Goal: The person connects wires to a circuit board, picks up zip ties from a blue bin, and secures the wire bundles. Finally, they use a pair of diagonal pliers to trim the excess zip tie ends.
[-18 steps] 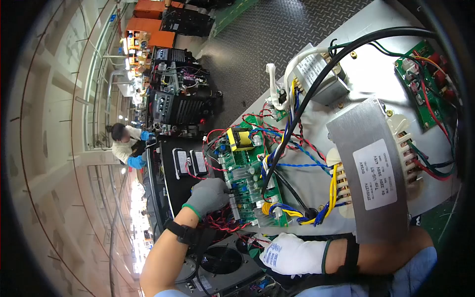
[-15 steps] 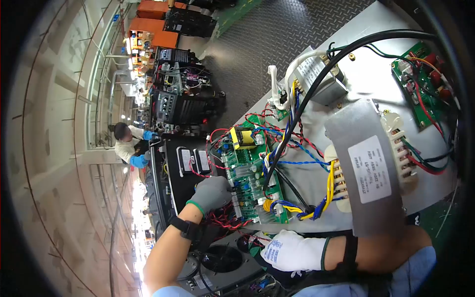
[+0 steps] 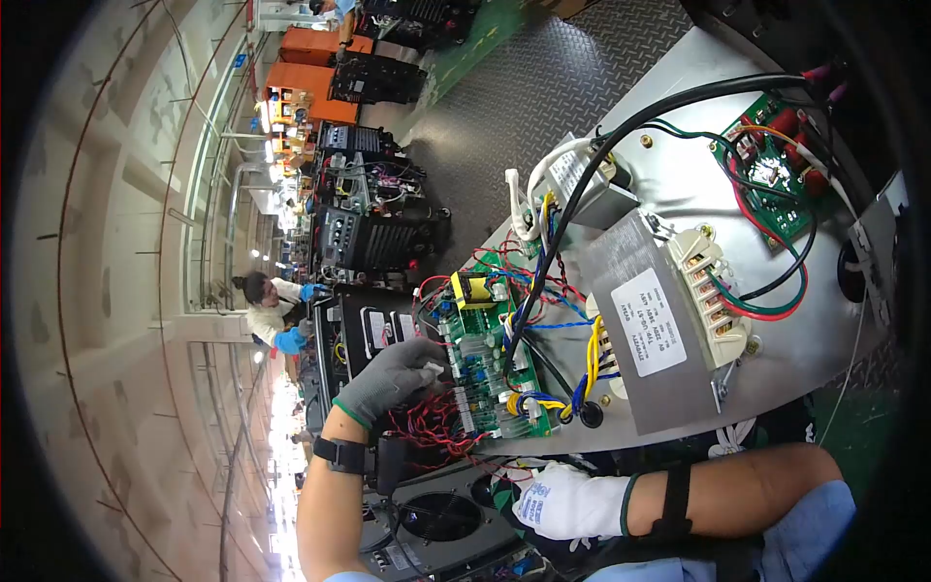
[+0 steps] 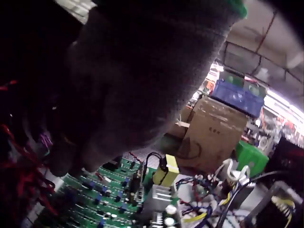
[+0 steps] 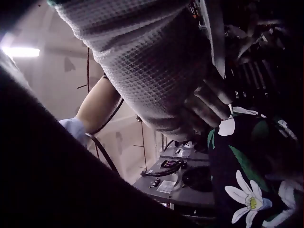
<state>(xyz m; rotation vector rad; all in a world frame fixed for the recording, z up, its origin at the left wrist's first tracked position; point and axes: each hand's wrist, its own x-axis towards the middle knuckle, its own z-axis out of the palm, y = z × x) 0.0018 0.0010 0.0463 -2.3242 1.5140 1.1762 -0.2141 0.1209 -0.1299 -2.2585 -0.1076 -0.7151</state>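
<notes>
My left hand [image 3: 388, 383], in a grey glove, pinches a small white connector [image 3: 433, 369] beside the edge of a green circuit board [image 3: 495, 364]. A tangle of red and black wires [image 3: 427, 422] hangs below these fingers. In the left wrist view the glove hides most of the fingertips, close over the board's rows of parts. My right hand [image 3: 572, 501], in a white glove, sits below the metal plate's [image 3: 621, 441] near edge, by thin red wires [image 3: 504, 472]. Its fingers [image 5: 209, 102] are curled in the right wrist view; I cannot tell what they hold.
A large transformer [image 3: 630, 330] with a white label and a smaller one [image 3: 587, 189] are mounted on the plate. A thick black cable [image 3: 621, 131] arches over them. A second green board [image 3: 771, 170] lies farther right. Fan-fitted machines [image 3: 441, 519] stand below; another person [image 3: 276, 306] works at left.
The left hand has drawn back slightly from the board's edge, and the white connector now shows at its fingertips. The head view has shifted, moving the plate leftward. The right hand stays nearly still.
</notes>
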